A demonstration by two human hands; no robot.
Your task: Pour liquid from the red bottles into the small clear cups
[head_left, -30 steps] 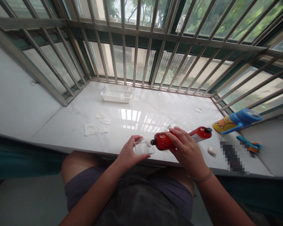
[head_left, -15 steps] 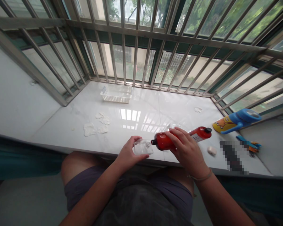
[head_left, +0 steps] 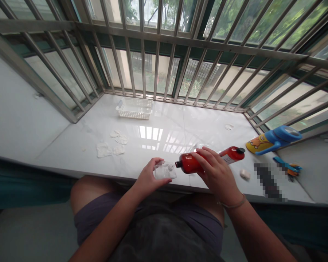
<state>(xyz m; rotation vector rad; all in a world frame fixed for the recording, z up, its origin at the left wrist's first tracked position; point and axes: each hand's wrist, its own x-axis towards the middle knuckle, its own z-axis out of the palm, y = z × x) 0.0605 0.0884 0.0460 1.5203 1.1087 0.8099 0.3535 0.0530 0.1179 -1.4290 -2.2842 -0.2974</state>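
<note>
Near the front edge of the white marble-like sill, my left hand [head_left: 149, 175] grips a small clear bottle [head_left: 164, 171] between thumb and fingers, its neck turned to the right. My right hand [head_left: 217, 174] is wrapped round a red bottle [head_left: 190, 163], tilted almost level. The red bottle's uncapped black neck points left, right beside the clear bottle's mouth; whether they touch, I cannot tell. Behind my right hand lies a second red bottle [head_left: 233, 154] with a black cap and pale label. Something clear [head_left: 202, 146] is partly hidden behind my right fingers.
A white perforated basket [head_left: 134, 110] stands at the back left. Crumpled tissues [head_left: 108, 148] lie at left, another tissue [head_left: 229, 127] at back right. On the right are a blue and yellow flask [head_left: 273, 140], a pale small block [head_left: 245, 174], a pixelated dark item [head_left: 268, 182] and blue-orange tools [head_left: 288, 167].
Almost nothing differs. The clear bottle in my left hand has shifted very slightly to the left, while the red bottle stays tilted in my right hand.
</note>
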